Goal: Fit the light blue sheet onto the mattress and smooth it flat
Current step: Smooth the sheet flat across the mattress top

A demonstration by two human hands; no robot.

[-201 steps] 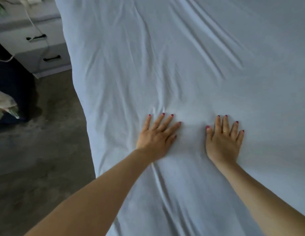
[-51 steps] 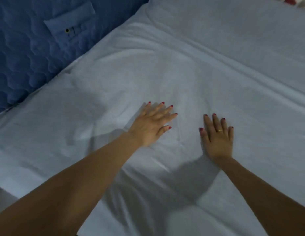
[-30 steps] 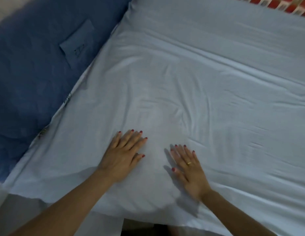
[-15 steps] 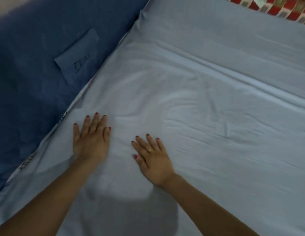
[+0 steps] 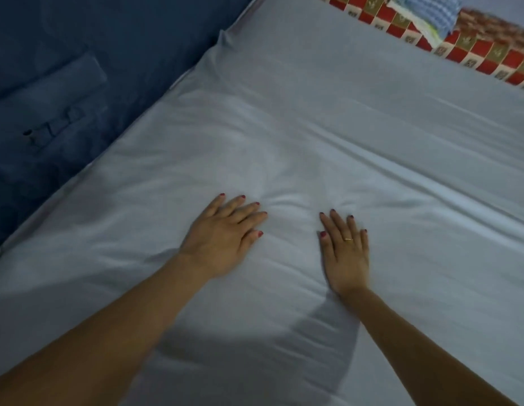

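Here, both palms press flat on the light blue sheet (image 5: 313, 136), which covers the mattress beside a dark blue quilted surface (image 5: 64, 83). The left hand (image 5: 222, 238) has its fingers spread; the right hand (image 5: 345, 253) holds its fingers straight and close together. Small puckers gather just ahead of the fingertips, nearer the left hand, while long creases run diagonally across the bed toward the patterned red cloth (image 5: 474, 51).

dark blue padded panel (image 5: 79, 83) at left; red patterned cloth (image 5: 474, 48) top right, checked blue fabric (image 5: 424, 10) on it
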